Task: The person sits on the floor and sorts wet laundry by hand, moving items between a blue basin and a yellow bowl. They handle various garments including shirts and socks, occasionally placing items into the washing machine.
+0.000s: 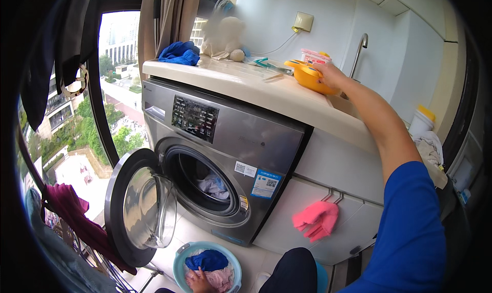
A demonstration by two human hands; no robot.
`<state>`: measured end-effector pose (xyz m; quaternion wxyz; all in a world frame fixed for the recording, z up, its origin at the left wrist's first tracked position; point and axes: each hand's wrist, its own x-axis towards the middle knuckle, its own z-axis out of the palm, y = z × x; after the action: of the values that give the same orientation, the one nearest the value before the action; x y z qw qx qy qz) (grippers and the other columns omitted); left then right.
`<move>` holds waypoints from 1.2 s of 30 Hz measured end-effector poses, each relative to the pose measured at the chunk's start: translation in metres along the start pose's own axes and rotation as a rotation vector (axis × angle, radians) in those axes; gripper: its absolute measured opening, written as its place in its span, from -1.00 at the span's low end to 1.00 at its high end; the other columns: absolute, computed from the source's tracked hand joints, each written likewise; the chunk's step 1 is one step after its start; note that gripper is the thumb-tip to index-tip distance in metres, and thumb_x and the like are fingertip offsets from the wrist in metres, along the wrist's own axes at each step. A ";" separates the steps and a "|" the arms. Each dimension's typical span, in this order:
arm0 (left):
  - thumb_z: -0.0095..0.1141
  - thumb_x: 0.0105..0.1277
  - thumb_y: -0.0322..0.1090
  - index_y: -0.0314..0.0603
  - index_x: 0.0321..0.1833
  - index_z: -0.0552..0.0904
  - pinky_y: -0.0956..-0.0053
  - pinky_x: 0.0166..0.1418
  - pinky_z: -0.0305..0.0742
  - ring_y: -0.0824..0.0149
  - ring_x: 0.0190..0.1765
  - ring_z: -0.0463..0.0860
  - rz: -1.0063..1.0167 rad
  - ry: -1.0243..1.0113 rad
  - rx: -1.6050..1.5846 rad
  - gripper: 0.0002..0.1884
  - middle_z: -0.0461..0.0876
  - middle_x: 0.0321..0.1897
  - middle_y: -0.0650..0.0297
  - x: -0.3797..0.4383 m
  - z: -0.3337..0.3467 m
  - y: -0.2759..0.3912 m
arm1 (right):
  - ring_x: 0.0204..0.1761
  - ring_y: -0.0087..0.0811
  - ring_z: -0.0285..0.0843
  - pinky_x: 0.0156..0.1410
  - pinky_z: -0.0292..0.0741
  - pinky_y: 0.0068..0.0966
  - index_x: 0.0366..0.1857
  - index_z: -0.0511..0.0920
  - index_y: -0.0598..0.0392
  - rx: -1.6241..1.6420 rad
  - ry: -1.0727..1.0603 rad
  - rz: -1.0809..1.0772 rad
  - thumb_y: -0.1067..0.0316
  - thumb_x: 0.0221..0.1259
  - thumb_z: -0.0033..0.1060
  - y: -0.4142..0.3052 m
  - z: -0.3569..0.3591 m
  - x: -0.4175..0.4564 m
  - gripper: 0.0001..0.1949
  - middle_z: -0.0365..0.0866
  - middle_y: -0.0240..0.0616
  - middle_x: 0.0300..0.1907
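Note:
My right hand (330, 77) grips the rim of a yellow plastic basin (309, 77) at the countertop's sink end, beside a pink and white container (315, 56). Down on the floor, my left hand (200, 282) rests with spread fingers on pink cloth (223, 278) in a light blue basin (177, 266). A blue garment (207, 260) lies in that basin too. The front-loading washing machine (230, 139) has its round door (140, 204) swung wide, and pale laundry (214, 185) shows inside the drum.
Blue cloth (180, 54) and a plush toy (223, 39) sit on the countertop (230, 74). A faucet (361, 50) rises behind the sink. A pink cloth (317, 220) hangs from a cabinet hook. Clothes on a rack (73, 212) stand left, near the window.

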<state>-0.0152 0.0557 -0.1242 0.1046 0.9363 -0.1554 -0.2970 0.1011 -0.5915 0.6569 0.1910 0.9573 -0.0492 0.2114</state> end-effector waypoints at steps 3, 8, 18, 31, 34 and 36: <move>0.75 -0.17 0.26 0.01 0.90 -0.21 -0.49 0.68 0.20 -0.70 0.73 -0.06 0.009 -0.021 -0.041 0.66 -0.27 0.83 -0.37 -0.009 -0.008 0.016 | 0.22 0.16 0.69 0.32 0.59 -0.11 0.25 0.62 0.10 -0.033 0.069 -0.042 0.47 0.26 0.55 -0.004 -0.029 -0.013 -0.53 0.76 0.12 0.10; 0.79 -0.16 0.20 0.14 0.90 -0.16 -0.39 0.62 0.38 -0.55 0.78 -0.01 -0.029 0.000 -0.005 0.62 -0.27 0.86 -0.23 -0.018 -0.027 0.024 | -0.04 0.04 0.72 0.18 0.61 -0.20 0.32 0.61 0.11 0.022 0.073 -0.107 0.44 0.39 0.42 -0.041 -0.097 -0.073 -0.57 0.74 0.01 -0.11; 0.84 -0.28 0.18 0.19 0.90 -0.20 -0.51 0.64 0.27 -0.51 0.80 -0.08 -0.036 -0.065 -0.116 0.72 -0.30 0.86 -0.24 -0.023 -0.034 0.016 | -0.19 -0.24 0.76 0.07 0.67 -0.42 0.08 0.65 0.11 0.215 0.198 -0.244 0.52 0.40 0.44 -0.139 -0.174 -0.160 -0.75 0.78 -0.24 -0.25; 0.48 0.43 0.12 -0.40 0.58 0.50 -0.05 0.49 0.56 -0.33 0.50 0.58 0.287 0.486 -0.725 -0.13 0.51 0.51 -0.38 -0.071 -0.176 0.077 | -0.22 -0.24 0.81 -0.03 0.75 -0.36 -0.05 0.67 0.08 0.055 0.439 -0.604 0.44 0.13 0.59 -0.285 -0.201 -0.271 -0.68 0.76 -0.27 -0.27; 0.02 0.76 0.15 -0.26 0.71 0.35 0.15 0.24 0.80 0.08 0.39 0.73 0.639 -0.156 -1.738 -0.29 0.52 0.52 -0.10 -0.153 -0.271 0.124 | -0.24 -0.32 0.78 -0.05 0.75 -0.45 -0.17 0.67 0.05 0.191 0.387 -0.721 0.46 0.09 0.53 -0.330 -0.172 -0.291 -0.76 0.74 -0.32 -0.27; -0.09 0.76 0.27 -0.17 0.61 0.44 0.12 0.33 0.73 0.13 0.33 0.73 0.888 -0.277 -1.936 -0.31 0.58 0.48 0.08 -0.177 -0.287 0.118 | -0.24 -0.37 0.76 -0.02 0.77 -0.47 -0.20 0.68 0.02 0.258 0.365 -0.788 0.47 0.10 0.51 -0.352 -0.146 -0.306 -0.79 0.72 -0.35 -0.27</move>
<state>-0.0108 0.0383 0.2325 0.8820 0.2733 -0.1911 -0.3330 -0.1707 -0.2061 0.5282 0.1415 0.8661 0.3801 0.2923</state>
